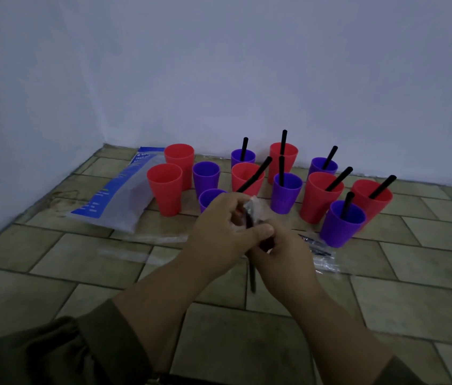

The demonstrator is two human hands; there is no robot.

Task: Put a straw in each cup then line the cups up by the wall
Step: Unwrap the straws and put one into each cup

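Several red and purple cups stand on the tiled floor near the wall. Black straws stick out of the cups on the right, such as a purple cup and a red cup. On the left, two red cups and two purple cups hold no straw. My left hand and my right hand meet in front of the cups. Together they hold a black straw in a clear wrapper; the left pinches the wrapper's top, the right grips the straw lower down.
A flat plastic bag with a blue label lies left of the cups. A clear pack with more black straws lies right of my hands. Empty clear wrappers lie on the tiles. Two walls meet in a corner at the back left.
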